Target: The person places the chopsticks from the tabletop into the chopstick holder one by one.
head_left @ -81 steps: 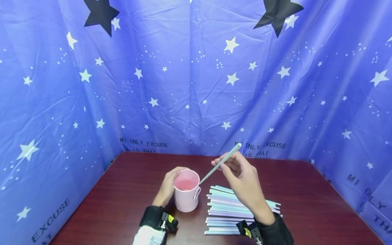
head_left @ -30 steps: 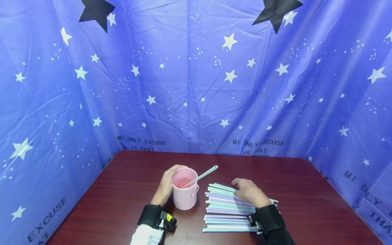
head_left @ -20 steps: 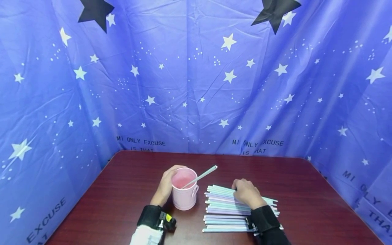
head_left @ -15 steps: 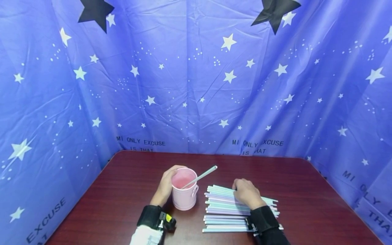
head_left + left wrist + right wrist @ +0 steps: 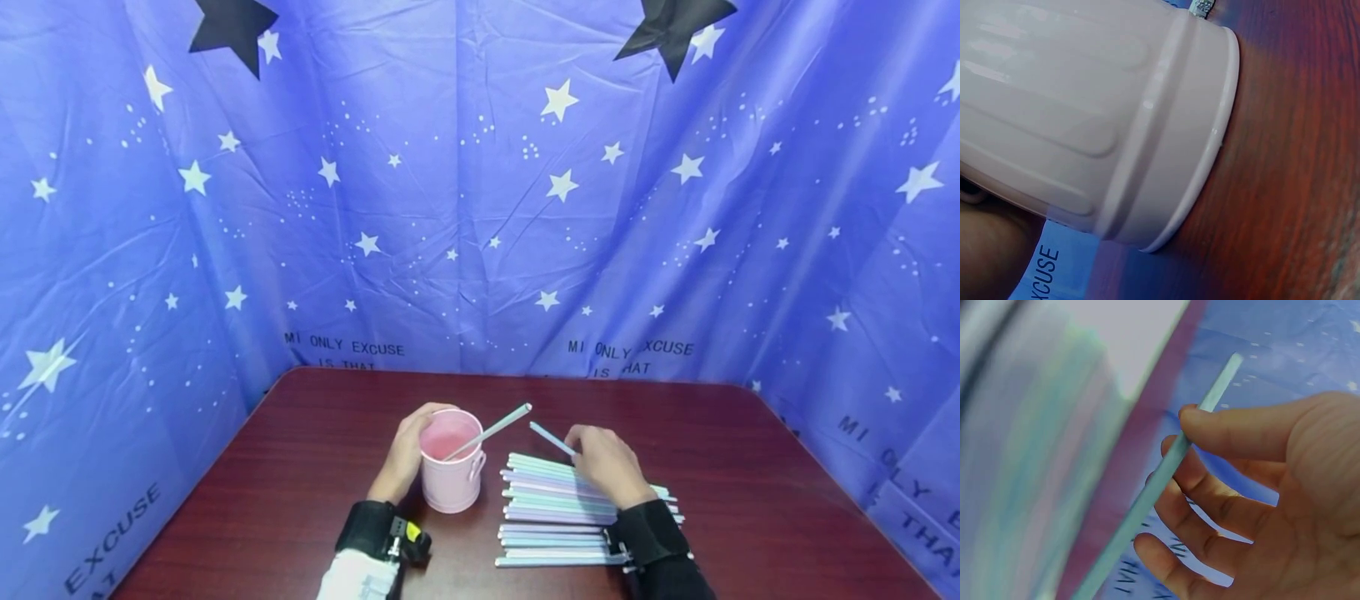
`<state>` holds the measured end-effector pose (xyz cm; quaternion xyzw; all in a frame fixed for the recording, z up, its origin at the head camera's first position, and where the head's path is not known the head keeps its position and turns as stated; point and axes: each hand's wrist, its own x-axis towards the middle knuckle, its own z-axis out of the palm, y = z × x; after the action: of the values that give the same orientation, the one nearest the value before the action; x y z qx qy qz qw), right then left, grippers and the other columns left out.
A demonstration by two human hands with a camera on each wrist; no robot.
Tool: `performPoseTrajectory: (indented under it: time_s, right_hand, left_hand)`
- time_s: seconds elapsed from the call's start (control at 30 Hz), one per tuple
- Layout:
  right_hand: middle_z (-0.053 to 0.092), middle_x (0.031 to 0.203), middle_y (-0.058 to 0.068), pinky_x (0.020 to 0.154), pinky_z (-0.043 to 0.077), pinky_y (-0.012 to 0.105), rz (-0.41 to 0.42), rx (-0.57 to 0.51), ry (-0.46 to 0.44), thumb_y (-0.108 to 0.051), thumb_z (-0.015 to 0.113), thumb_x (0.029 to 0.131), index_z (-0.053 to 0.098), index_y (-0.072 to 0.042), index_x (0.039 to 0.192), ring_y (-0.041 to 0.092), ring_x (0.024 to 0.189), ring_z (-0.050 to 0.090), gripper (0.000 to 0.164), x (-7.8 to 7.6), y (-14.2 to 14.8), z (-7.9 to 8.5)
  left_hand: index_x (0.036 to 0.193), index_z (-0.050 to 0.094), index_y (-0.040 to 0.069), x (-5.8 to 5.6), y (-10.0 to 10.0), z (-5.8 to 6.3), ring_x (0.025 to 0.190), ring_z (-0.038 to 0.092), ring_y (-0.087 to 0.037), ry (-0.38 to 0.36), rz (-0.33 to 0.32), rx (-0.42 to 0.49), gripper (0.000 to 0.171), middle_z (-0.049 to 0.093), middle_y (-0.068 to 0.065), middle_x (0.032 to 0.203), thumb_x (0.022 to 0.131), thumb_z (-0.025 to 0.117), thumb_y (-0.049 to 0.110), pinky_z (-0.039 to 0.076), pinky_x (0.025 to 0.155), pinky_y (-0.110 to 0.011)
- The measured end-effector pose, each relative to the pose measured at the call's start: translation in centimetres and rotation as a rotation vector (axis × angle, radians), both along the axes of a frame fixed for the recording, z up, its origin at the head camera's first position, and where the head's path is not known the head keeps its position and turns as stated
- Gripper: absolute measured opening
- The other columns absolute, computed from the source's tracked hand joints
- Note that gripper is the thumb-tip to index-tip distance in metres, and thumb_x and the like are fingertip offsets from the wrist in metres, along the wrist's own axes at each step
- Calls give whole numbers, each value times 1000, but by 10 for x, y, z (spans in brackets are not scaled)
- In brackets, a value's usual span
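Observation:
A small pink bucket (image 5: 451, 487) stands upright on the table, its side filling much of the left wrist view. My left hand (image 5: 406, 454) grips it around its left and far side, fingers partly hidden behind it. One pale green straw (image 5: 504, 424) leans in the bucket, its upper end sticking out to the right. My right hand (image 5: 609, 462) pinches a light blue-green straw (image 5: 1169, 465) between thumb and fingertips, raised just over a row of pastel straws (image 5: 555, 507). Those lie side by side in green, purple, blue and white, partly covered by my right hand and wrist.
The dark red-brown table (image 5: 360, 408) carries everything. Its far edge meets a blue curtain (image 5: 450, 208) printed with stars, which also hangs along both sides. Black wrist straps with small camera mounts (image 5: 411, 540) sit on both forearms.
Earlier, my right hand put the green straw into the bucket and moved back to the row. Now it has lifted another straw from the row's far side. My left hand stays on the bucket.

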<state>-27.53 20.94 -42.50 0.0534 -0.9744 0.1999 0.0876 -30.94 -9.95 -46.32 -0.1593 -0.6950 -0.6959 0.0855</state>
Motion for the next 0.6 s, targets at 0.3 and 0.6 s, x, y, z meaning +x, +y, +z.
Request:
performPoseTrajectory:
  time_s: [0.3, 0.6]
  right_hand:
    - [65, 89, 6, 64, 48, 40, -22, -141, 127, -17, 72, 98, 72, -10, 103, 21, 78, 58, 9, 20, -6, 53]
    - [74, 91, 6, 72, 63, 31, 109, -777, 89, -16, 64, 107, 63, 0, 116, 15, 75, 71, 19, 41, 0, 94]
  left_hand:
    - [126, 70, -11, 0, 0, 0, 115, 70, -15, 5, -2, 9, 45, 73, -28, 126, 109, 34, 7, 53, 104, -27]
    - [127, 70, -10, -1, 0, -1, 116, 69, -16, -1, -7, 9, 45, 73, -28, 128, 109, 33, 8, 53, 105, -26]
